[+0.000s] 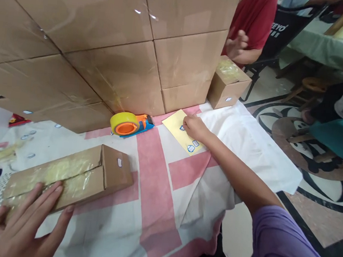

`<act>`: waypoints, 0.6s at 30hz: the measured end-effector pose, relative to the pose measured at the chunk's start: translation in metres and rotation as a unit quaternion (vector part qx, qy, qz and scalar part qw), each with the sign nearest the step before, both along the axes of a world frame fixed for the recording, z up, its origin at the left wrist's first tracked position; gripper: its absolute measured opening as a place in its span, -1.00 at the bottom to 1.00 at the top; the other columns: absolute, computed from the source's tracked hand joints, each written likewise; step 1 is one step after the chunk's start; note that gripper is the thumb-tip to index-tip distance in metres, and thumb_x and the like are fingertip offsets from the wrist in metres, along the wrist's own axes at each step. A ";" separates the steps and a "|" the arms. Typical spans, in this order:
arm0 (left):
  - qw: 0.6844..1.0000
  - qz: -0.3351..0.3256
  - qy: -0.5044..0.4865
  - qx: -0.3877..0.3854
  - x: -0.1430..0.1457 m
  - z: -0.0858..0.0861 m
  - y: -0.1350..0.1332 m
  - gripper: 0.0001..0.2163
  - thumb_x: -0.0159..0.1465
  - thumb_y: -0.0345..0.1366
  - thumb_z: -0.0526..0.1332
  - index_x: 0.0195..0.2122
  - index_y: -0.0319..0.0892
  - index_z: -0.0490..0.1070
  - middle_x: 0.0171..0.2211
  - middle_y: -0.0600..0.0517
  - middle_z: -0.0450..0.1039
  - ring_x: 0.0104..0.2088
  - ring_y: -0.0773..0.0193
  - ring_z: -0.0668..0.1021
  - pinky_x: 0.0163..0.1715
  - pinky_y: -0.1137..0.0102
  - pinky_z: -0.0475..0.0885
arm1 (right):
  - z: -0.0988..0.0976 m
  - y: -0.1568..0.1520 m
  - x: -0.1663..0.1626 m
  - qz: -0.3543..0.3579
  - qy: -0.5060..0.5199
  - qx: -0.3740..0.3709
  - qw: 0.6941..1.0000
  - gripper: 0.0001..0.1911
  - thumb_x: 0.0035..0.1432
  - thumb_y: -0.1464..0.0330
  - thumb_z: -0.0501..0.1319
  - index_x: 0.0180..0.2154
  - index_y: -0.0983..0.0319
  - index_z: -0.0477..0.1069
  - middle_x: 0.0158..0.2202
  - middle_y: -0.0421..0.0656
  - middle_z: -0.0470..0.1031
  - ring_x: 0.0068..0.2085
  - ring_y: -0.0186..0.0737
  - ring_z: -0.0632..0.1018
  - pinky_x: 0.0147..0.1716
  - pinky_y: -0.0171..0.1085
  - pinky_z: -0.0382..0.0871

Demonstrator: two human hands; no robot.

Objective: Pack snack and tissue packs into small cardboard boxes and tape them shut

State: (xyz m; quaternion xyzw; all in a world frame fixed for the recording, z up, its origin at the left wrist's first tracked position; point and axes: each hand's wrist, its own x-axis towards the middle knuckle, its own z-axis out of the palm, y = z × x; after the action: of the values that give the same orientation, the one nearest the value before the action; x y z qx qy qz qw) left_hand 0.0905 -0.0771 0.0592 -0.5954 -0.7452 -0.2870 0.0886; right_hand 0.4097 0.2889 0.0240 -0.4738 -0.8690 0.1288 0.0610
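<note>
My left hand (28,222) lies flat with fingers spread on the near end of a small taped cardboard box (74,174) on the cloth-covered table. My right hand (194,127) reaches far forward, fingers curled in a pinch on a yellow sticker sheet (177,129) that carries small blue-and-white stickers (193,146). What the fingertips hold, if anything, is too small to name. A tape dispenser (129,125) with a yellow roll and orange core lies between the box and the sheet.
A wall of large stacked cartons (106,47) fills the back. Another small taped box (227,87) stands at the far right of the white-and-pink cloth (154,191). A person in a red shirt (253,19) sits behind it. The table edge drops to patterned floor (306,164).
</note>
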 end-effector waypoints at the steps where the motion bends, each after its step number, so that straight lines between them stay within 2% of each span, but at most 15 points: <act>1: 1.000 0.020 0.010 0.016 0.008 0.005 0.003 -0.39 0.34 -0.21 0.23 0.40 0.39 0.24 0.40 0.15 0.32 0.44 -0.08 0.32 0.46 -0.16 -0.08 | 0.003 -0.001 0.001 -0.001 0.011 0.003 1.000 -0.72 0.37 0.51 0.03 -0.07 0.37 0.50 -0.02 0.11 0.55 -0.01 -0.02 0.50 -0.03 -0.16 0.30; 3: 0.998 0.030 0.041 0.034 0.014 0.010 0.008 -0.45 0.35 -0.22 0.27 0.36 0.27 0.34 0.28 0.02 0.48 0.36 -0.09 0.43 0.43 -0.16 0.04 | 0.012 -0.006 0.002 -0.004 0.034 0.020 0.999 -0.71 0.41 0.48 0.00 -0.04 0.34 0.49 -0.02 0.07 0.58 -0.04 -0.06 0.54 -0.09 -0.20 0.29; 5: 0.997 0.012 0.070 0.037 0.010 0.010 0.012 -0.47 0.35 -0.24 0.30 0.36 0.16 0.37 0.22 -0.09 0.54 0.33 -0.13 0.46 0.40 -0.18 0.07 | 0.022 -0.012 0.002 -0.012 0.029 0.050 0.998 -0.70 0.44 0.44 0.00 -0.04 0.29 0.49 -0.04 0.04 0.62 -0.06 -0.04 0.57 -0.17 -0.20 0.26; 8: 0.995 -0.003 0.092 0.036 -0.004 0.006 0.012 -0.50 0.37 -0.27 0.30 0.34 0.06 0.39 0.19 -0.17 0.56 0.32 -0.14 0.47 0.39 -0.18 0.07 | 0.033 -0.022 -0.002 -0.023 -0.037 0.099 0.994 -0.68 0.43 0.44 -0.01 -0.03 0.26 0.50 -0.12 0.06 0.64 -0.14 0.00 0.59 -0.26 -0.18 0.17; 11: 0.994 -0.021 0.103 0.023 -0.014 0.003 0.008 -0.51 0.39 -0.27 0.28 0.35 0.04 0.37 0.20 -0.17 0.55 0.34 -0.13 0.45 0.40 -0.15 0.03 | 0.035 -0.030 -0.007 -0.028 -0.062 0.110 0.992 -0.69 0.38 0.49 0.01 0.00 0.23 0.47 -0.12 0.05 0.64 -0.20 -0.01 0.58 -0.34 -0.19 0.08; 15: 0.995 -0.035 0.097 0.008 -0.017 0.002 0.002 -0.50 0.42 -0.23 0.24 0.38 0.07 0.31 0.25 -0.13 0.51 0.37 -0.13 0.42 0.41 -0.13 -0.03 | 0.027 -0.033 -0.009 -0.115 0.038 0.078 0.989 -0.75 0.39 0.44 0.02 -0.05 0.19 0.44 -0.21 -0.01 0.63 -0.25 -0.03 0.54 -0.37 -0.21 0.05; 18: 0.995 -0.043 0.091 0.018 -0.017 0.002 0.001 -0.50 0.43 -0.21 0.24 0.39 0.09 0.31 0.25 -0.11 0.51 0.36 -0.14 0.42 0.40 -0.12 -0.04 | 0.020 -0.030 -0.007 -0.168 0.154 0.026 0.973 -0.85 0.34 0.49 0.09 -0.18 0.19 0.41 -0.35 -0.08 0.55 -0.34 -0.12 0.45 -0.38 -0.24 0.03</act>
State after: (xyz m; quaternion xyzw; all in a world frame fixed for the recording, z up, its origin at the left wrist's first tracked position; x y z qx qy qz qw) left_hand 0.0736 -0.0763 0.0607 -0.6486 -0.7026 -0.2486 0.1543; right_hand 0.4025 0.2590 0.0437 -0.5857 -0.7602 0.1656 0.2273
